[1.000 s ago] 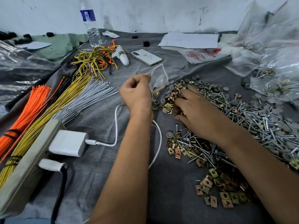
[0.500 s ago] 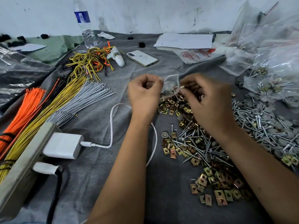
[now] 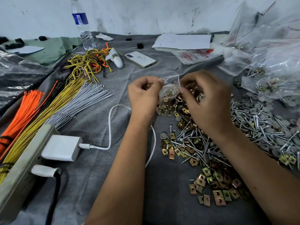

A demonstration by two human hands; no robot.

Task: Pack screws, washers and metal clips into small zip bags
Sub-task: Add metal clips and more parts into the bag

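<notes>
Small zip bag [image 3: 168, 90], centre of frame, held above the brass metal clips [image 3: 215, 181]. I see my left hand [image 3: 143, 96] pinching its left edge, fingers curled; right hand [image 3: 206, 101] pinching the mouth. Screws [image 3: 193, 143] and grey washers [image 3: 267, 109] spread lower right.

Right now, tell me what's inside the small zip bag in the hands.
Through the clear zip bag, pinched by the left hand and right hand, brass-coloured metal clips show. Their number, and any screws or washers, cannot be told behind fingers and wrinkled plastic.
</notes>
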